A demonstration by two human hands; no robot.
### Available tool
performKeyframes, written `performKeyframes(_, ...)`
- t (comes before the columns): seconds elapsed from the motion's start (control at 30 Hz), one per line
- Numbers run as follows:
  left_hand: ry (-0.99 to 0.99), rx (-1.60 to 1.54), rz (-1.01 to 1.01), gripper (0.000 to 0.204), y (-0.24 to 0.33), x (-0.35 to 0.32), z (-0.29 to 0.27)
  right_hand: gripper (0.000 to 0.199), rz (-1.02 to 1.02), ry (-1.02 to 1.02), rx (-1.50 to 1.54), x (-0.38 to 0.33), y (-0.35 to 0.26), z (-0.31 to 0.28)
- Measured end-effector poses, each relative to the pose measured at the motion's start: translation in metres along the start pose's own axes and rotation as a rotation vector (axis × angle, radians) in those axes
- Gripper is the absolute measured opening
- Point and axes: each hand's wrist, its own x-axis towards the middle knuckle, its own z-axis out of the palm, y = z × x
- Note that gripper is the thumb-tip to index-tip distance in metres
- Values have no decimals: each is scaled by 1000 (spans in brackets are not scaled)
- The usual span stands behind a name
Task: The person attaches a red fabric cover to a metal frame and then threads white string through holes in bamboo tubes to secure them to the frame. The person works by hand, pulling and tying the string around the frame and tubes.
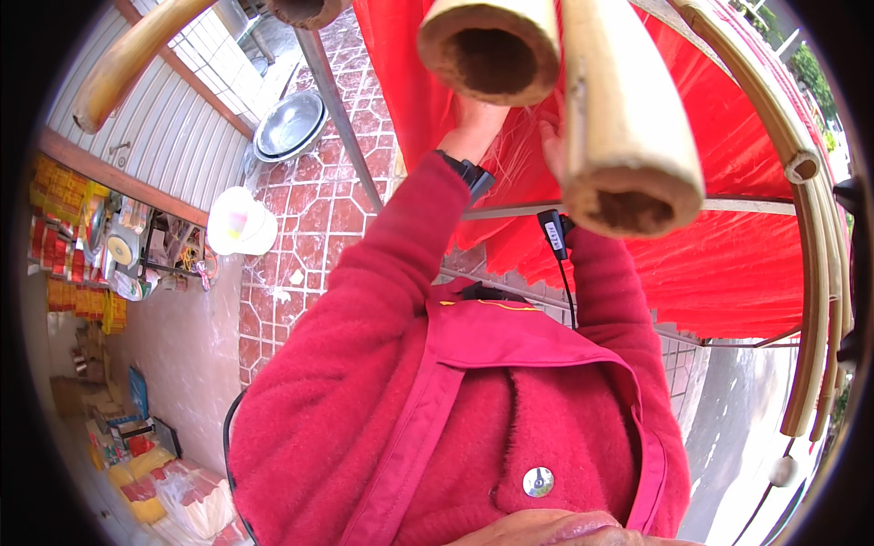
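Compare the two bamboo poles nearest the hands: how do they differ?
The right bamboo pole reaches lower in the picture and shows more length than the left bamboo pole. The left bamboo pole's opening looks wider than the right one's. The left bamboo pole partly hides the left hand; the right one, the right hand. Both are hollow and pale tan.

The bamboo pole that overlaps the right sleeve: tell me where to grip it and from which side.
Grip the bamboo pole around its shaft, just behind the open end, probably from the picture's right. Red cloth lies behind that flank, while the right hand and a second pole crowd the left. Its rounded shaft should suit a wrapped palm; the hollow end's rim looks uneven.
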Motion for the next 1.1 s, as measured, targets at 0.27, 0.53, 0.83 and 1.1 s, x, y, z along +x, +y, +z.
performKeyframes(0.27, -148, -39, 128, 25, 11, -13, 3, 61, 37, -117, 321, 19, 19, 10)
performKeyframes(0.53, -403, -342, 49, 26, 19, -34, 7, 64, -7, -162, 467, 25, 27, 17)
performKeyframes(0.83, -703, -36, 215, 57, 19, -31, -8, 76, 54, -126, 446, 20, 23, 13)
performKeyframes(1.1, -1023, 1001, 420, 37, -3, -32, -5, 75, 8, -12, 321, 17, 15, 9)
